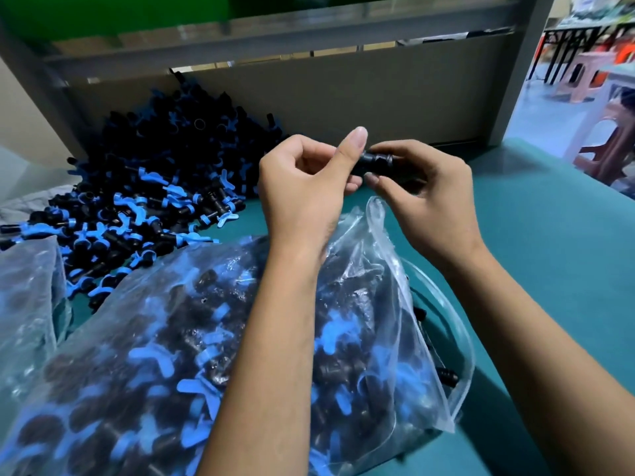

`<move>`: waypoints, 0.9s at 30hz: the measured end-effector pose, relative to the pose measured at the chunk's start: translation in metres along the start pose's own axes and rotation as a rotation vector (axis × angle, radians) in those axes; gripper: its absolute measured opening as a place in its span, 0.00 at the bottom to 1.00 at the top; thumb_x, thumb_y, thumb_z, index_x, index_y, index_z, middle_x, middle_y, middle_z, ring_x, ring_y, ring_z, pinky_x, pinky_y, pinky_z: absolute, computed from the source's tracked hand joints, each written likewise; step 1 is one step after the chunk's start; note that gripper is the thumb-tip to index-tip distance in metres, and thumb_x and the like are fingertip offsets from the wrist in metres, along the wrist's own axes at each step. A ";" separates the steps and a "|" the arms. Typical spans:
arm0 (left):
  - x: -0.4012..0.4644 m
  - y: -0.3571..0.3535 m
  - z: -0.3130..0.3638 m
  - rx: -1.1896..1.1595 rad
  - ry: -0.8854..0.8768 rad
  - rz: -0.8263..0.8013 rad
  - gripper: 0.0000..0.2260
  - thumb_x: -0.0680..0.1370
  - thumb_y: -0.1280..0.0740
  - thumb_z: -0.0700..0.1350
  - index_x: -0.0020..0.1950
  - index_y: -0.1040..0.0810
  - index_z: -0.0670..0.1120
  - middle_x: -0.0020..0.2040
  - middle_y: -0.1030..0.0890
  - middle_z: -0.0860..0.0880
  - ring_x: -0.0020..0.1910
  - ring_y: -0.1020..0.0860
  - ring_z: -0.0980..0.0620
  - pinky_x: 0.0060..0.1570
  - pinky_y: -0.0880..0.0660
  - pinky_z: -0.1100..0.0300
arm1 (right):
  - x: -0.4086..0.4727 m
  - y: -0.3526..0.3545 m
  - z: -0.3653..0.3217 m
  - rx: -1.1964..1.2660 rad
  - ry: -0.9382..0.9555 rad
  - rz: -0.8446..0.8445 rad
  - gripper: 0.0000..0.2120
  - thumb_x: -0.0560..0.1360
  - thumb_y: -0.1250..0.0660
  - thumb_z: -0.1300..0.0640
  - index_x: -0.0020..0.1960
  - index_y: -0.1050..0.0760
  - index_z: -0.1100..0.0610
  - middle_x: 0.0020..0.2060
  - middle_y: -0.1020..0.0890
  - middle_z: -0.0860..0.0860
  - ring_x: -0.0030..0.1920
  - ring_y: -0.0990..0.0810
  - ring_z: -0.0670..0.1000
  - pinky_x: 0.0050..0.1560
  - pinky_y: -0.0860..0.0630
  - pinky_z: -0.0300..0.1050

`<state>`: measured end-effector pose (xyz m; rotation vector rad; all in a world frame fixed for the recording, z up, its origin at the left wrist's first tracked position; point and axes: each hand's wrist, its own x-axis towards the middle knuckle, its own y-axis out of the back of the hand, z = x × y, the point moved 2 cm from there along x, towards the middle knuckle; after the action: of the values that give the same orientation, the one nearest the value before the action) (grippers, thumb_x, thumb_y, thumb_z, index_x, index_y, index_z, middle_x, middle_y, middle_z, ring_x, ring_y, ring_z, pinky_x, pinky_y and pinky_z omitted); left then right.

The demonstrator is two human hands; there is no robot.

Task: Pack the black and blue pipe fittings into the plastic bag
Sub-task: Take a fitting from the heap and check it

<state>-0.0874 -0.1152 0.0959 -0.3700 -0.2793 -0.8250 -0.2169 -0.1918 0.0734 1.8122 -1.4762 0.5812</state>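
Observation:
A black pipe fitting (pixel 376 162) is held in the air between both hands, above the mouth of the bag. My left hand (pixel 305 187) pinches its left end with thumb and fingers. My right hand (pixel 426 197) grips its right end with curled fingers. Below them lies a clear plastic bag (pixel 388 262), open at the right, filled with black and blue fittings. A large loose pile of black and blue fittings (pixel 147 187) is heaped on the green table at the left.
A second filled plastic bag (pixel 27 297) lies at the left edge. A cardboard wall (pixel 343 94) stands behind the pile. The green table top (pixel 549 252) extends to the right. Plastic stools (pixel 604 139) stand beyond the table's right edge.

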 end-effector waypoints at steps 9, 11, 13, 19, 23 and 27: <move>-0.009 -0.003 -0.003 0.728 -0.166 -0.628 0.25 0.67 0.37 0.32 0.52 0.15 0.58 0.58 0.22 0.51 0.63 0.28 0.49 0.61 0.27 0.55 | 0.001 0.005 0.017 1.160 -0.839 0.229 0.04 0.80 0.33 0.58 0.52 0.22 0.58 0.34 0.19 0.53 0.33 0.23 0.46 0.37 0.25 0.35; -0.012 -0.001 -0.005 0.786 -0.193 -0.646 0.17 0.71 0.31 0.34 0.46 0.15 0.56 0.57 0.22 0.52 0.62 0.28 0.49 0.61 0.28 0.56 | 0.004 0.013 0.020 1.126 -0.818 0.186 0.02 0.80 0.33 0.58 0.51 0.23 0.56 0.33 0.20 0.53 0.32 0.25 0.46 0.32 0.27 0.33; -0.010 0.003 -0.003 0.773 -0.216 -0.607 0.12 0.69 0.31 0.34 0.38 0.17 0.52 0.51 0.19 0.51 0.55 0.23 0.51 0.51 0.27 0.58 | 0.008 0.023 0.025 1.033 -0.800 0.093 0.03 0.80 0.34 0.56 0.53 0.24 0.55 0.34 0.21 0.52 0.31 0.28 0.46 0.28 0.31 0.32; 0.000 0.016 -0.003 0.760 -0.227 -0.459 0.15 0.68 0.34 0.30 0.34 0.21 0.50 0.33 0.19 0.55 0.36 0.19 0.53 0.38 0.24 0.65 | 0.002 0.052 0.040 0.456 -0.775 -0.383 0.09 0.72 0.29 0.50 0.39 0.22 0.56 0.26 0.26 0.53 0.23 0.34 0.45 0.19 0.41 0.33; 0.008 0.025 -0.004 0.660 -0.252 -0.246 0.14 0.69 0.29 0.29 0.35 0.20 0.50 0.35 0.16 0.54 0.36 0.18 0.56 0.41 0.21 0.63 | -0.007 0.064 0.045 0.217 -0.779 -0.650 0.15 0.67 0.27 0.48 0.38 0.22 0.61 0.26 0.27 0.55 0.22 0.36 0.46 0.21 0.44 0.32; 0.009 0.025 -0.003 0.532 -0.268 -0.131 0.14 0.70 0.24 0.32 0.34 0.20 0.50 0.36 0.15 0.53 0.37 0.15 0.53 0.44 0.17 0.54 | -0.011 0.050 0.030 0.097 -0.752 -0.918 0.12 0.71 0.27 0.51 0.41 0.18 0.61 0.29 0.20 0.58 0.24 0.30 0.47 0.21 0.37 0.34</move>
<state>-0.0622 -0.1066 0.0910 0.0406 -0.7601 -0.7954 -0.2709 -0.2121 0.0582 2.6440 -0.8191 -0.5455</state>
